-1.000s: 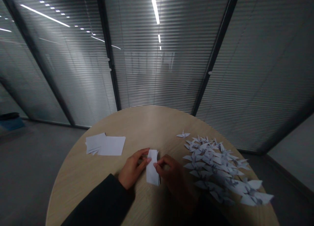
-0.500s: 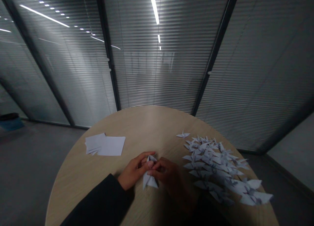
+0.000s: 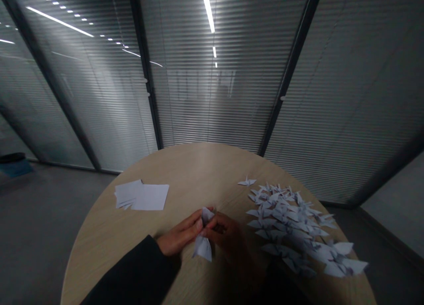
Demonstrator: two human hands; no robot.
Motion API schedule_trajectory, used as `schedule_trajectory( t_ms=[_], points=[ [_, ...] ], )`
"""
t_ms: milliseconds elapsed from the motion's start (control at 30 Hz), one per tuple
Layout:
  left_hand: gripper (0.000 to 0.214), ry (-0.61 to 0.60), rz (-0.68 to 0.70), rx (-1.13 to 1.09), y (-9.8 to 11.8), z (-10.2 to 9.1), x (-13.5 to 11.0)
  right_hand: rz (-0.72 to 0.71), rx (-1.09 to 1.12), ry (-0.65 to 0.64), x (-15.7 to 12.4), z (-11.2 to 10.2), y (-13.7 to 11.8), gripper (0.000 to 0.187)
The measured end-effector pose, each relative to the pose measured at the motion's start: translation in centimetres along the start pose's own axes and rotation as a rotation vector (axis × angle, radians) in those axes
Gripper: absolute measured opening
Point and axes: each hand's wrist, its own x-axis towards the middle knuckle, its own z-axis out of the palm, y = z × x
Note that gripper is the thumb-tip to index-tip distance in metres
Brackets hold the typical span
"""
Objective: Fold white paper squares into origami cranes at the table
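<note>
Folding paper at a round table

The table (image 3: 185, 163) bears one heap of cranes (image 3: 291, 221), too many to count, one stray crane (image 3: 247, 181) and a few sheets (image 3: 142, 195). At its near middle, left hand (image 3: 180, 236) and right hand (image 3: 228, 239) pinch one paper (image 3: 202, 245). Creases would likely sharpen pressed flat.

The round counter (image 3: 185, 172) is pale wood-grain laminate, smooth and matt. The half-folded sheet (image 3: 202, 247), the flat sheets (image 3: 145, 197) and the folded cranes (image 3: 291, 225) are thin matt white paper. The sleeve (image 3: 132, 274) is dark matt cloth.
</note>
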Motion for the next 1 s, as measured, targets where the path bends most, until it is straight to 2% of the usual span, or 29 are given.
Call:
schedule_trajectory(
  t_ms=[67, 200, 267, 367, 533, 733, 833, 1000],
  points=[
    [0.071, -0.063, -0.012, 0.019, -0.1, -0.2, -0.2, -0.001, 0.013, -0.033, -0.1, 0.2, 0.0, 0.018],
    [0.098, -0.172, -0.028, 0.023, 0.0, -0.4, -0.2, -0.024, 0.028, -0.053, 0.0, 0.4, 0.1, 0.022],
    [0.098, -0.171, -0.022, 0.006, 0.2, -0.4, -0.1, -0.037, 0.061, -0.030, 0.1, 0.3, 0.1, 0.022],
    [0.084, -0.047, -0.011, -0.076, 0.6, 0.0, 0.1, -0.033, 0.078, 0.030, 0.2, 0.0, -0.2, 0.020],
    [0.065, 0.236, -0.056, -0.231, 1.6, 0.8, 0.4, -0.050, -0.068, 0.149, 0.4, -0.5, -0.1, 0.023],
    [0.041, 0.482, -0.002, -0.212, 1.6, 0.3, 1.1, -0.047, -0.154, 0.213, 0.6, -0.7, 0.4, 0.025],
    [0.042, 0.523, -0.009, -0.124, 1.6, 0.1, 1.2, -0.042, -0.184, 0.237, 0.7, -0.8, 0.5, 0.023],
    [0.045, 0.500, -0.049, -0.007, 2.0, 0.3, 0.8, -0.046, -0.171, 0.275, 0.9, -0.7, 0.7, 0.016]
  ],
)
